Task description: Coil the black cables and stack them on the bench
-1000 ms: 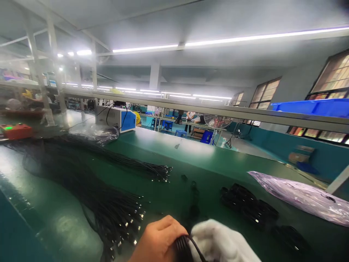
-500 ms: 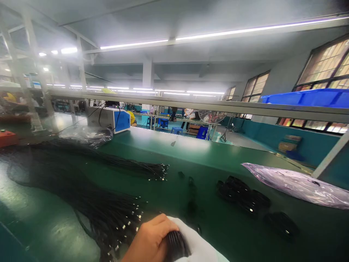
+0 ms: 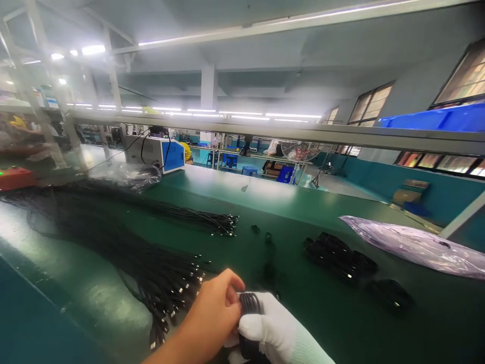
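Head view: a green workbench surface [image 3: 288,202] is seen from above the person's two hands at the bottom edge.
Left hand: the bare left hand [image 3: 212,316] is closed on a small coiled black cable [image 3: 249,304], thumb and fingers pinched around the top of the coil.
Right hand: the right hand in a white knit glove [image 3: 276,336] is wrapped around the same coil from the other side, fingers curled shut over it.
Where the coil is: it is held between both hands just above the near edge of the bench, not resting on it as far as can be told.
Done so far: a cluster of black coiled cable bundles [image 3: 339,255] is laid to the right on the bench, with one more dark coil [image 3: 390,296] a little nearer; a few small dark pieces [image 3: 268,237] lie between them and the loose stock.
Left to do: a large fan of loose straight black cables with metal plug ends [image 3: 159,275] is spread to the left, and a second sheaf of straight black cables [image 3: 197,220] lies behind it; judged by the piles, far more is uncoiled than coiled.
Also on the bench: a crumpled clear plastic bag [image 3: 413,245] at the right, a grey-and-blue machine box [image 3: 159,151] at the back.
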Motion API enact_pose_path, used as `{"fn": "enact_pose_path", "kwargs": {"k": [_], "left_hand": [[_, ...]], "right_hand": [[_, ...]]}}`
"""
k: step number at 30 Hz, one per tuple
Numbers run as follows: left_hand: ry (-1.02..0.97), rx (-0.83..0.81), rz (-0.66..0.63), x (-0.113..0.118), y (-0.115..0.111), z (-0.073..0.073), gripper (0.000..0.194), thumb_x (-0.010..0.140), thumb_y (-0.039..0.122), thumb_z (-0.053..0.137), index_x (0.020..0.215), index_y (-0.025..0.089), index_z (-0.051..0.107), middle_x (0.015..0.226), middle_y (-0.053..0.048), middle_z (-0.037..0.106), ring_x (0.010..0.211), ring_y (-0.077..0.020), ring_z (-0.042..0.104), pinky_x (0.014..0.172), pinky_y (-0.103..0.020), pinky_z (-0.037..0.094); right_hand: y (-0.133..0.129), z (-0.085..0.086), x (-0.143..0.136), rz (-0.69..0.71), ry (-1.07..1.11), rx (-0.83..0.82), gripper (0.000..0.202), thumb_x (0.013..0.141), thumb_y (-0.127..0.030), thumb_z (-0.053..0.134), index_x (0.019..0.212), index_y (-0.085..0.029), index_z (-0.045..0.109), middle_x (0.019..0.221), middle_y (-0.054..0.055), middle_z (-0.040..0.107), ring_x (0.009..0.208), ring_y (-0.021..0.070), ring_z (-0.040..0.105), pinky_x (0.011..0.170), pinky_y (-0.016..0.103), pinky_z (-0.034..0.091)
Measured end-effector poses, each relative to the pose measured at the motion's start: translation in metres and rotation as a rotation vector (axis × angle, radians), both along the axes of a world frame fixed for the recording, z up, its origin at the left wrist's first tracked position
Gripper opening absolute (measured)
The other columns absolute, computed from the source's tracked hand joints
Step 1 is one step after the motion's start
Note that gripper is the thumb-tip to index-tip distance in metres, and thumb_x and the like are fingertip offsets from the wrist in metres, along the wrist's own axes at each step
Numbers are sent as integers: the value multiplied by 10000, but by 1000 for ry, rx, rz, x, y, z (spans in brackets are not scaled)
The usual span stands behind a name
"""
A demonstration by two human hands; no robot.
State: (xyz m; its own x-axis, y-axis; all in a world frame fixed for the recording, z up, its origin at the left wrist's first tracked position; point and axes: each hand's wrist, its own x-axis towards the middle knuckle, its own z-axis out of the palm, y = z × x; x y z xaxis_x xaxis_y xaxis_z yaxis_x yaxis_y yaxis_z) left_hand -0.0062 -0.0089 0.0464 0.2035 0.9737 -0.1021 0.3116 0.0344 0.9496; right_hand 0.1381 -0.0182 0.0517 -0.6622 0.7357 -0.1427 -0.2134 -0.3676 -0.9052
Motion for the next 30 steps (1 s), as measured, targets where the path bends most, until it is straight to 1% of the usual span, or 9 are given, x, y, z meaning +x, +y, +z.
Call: {"fn": "enact_pose_path", "kwargs": {"k": [3,6,8,12,15,18,21,25,30], "left_hand": [[124,5,31,0,4,-1,160,653,106,521,795,177,542,599,63,517,454,-82,459,414,-175,335],[219,28,-5,-5,10,0,156,623,122,557,765,186,550,608,60,534,503,-91,459,445,-180,311],[267,84,-22,-8,14,2,141,613,151,599,748,185,575,631,50,546,565,-103,466,482,-186,310],[279,103,-39,-7,21,-1,110,618,166,616,727,174,602,636,35,545,611,-122,486,504,-198,318],[273,101,-52,-7,22,-3,127,626,138,593,747,172,609,639,34,559,616,-128,503,517,-204,337],[219,163,-63,-12,17,-3,240,669,117,561,881,193,644,727,24,613,670,-138,549,594,-219,398],[212,354,-63,-16,8,-4,314,744,114,528,1002,233,660,894,-3,648,783,-156,582,725,-251,432],[297,503,-36,-14,1,-15,246,786,84,479,895,202,666,852,-29,648,797,-177,593,726,-265,429],[292,440,97,0,-3,-27,156,773,97,478,769,186,606,730,-19,601,661,-160,575,612,-245,418]], "right_hand": [[-4,0,-4,-72,-24,-12,366,661,-348,731,870,-61,642,728,82,583,664,155,557,611,311,484],[-5,-2,-7,-104,-34,-27,368,642,-361,734,842,-69,635,749,93,598,646,165,585,569,296,496],[-3,-7,-9,-107,-75,-22,372,641,-380,720,817,-66,627,680,81,597,581,160,594,518,268,497],[2,-18,-13,-109,-136,9,296,634,-303,701,805,-79,612,665,50,585,509,125,567,403,190,461],[4,-27,-10,-149,-67,-37,280,649,-287,698,801,-77,592,681,68,596,448,93,514,312,147,392],[5,-34,-3,-134,90,-176,348,726,-384,687,872,-92,569,719,69,597,534,127,580,421,219,512],[4,-35,0,-68,154,-231,392,759,-401,688,973,-93,573,810,79,593,692,177,641,566,307,577],[3,-32,-3,-47,134,-188,353,743,-330,702,953,-70,590,780,92,596,630,141,629,495,205,533],[0,-34,-8,-103,67,-161,301,674,-294,733,860,-98,600,687,23,564,541,65,558,510,145,462]]}}
